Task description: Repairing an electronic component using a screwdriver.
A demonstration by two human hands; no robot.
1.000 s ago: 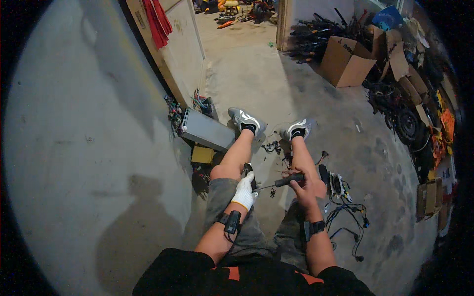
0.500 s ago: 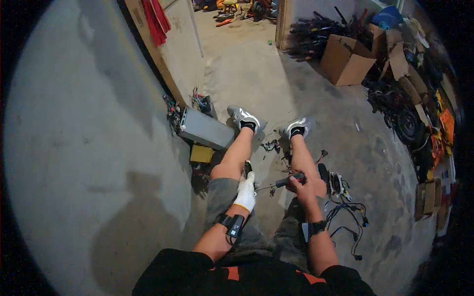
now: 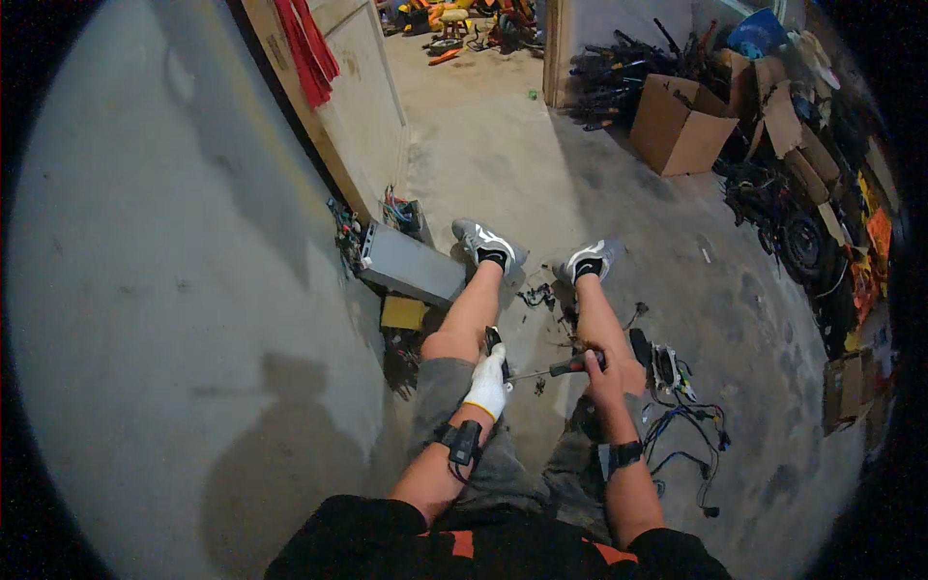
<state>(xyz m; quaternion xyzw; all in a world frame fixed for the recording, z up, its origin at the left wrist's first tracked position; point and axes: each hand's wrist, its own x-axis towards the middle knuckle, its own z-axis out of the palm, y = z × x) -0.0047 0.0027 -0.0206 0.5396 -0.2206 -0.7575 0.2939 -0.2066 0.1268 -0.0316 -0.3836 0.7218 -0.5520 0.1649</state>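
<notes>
My left hand (image 3: 488, 380), in a white knit glove, is closed around a small dark part (image 3: 494, 340) whose end sticks out past the fingers. I cannot make out its kind. My bare right hand (image 3: 603, 379) grips the rear of a screwdriver (image 3: 567, 366) with a dark and red handle. The thin shaft points left, and its tip reaches the gloved hand; whether it sits in a screw is too small to tell. Both hands are above the floor, between my knees.
By my right leg lie black cables with connectors (image 3: 684, 416) and a metal-and-white unit (image 3: 665, 367). Small dark scraps (image 3: 537, 295) are near my shoes. Left stand a grey metal case (image 3: 411, 263) and a yellow box (image 3: 402, 313). A cardboard box (image 3: 681, 126) and piled parts are at far right.
The whole view has shifted slightly. My right hand now holds farther back on the screwdriver handle, with more of the handle showing. The left hand keeps its grip on the dark part.
</notes>
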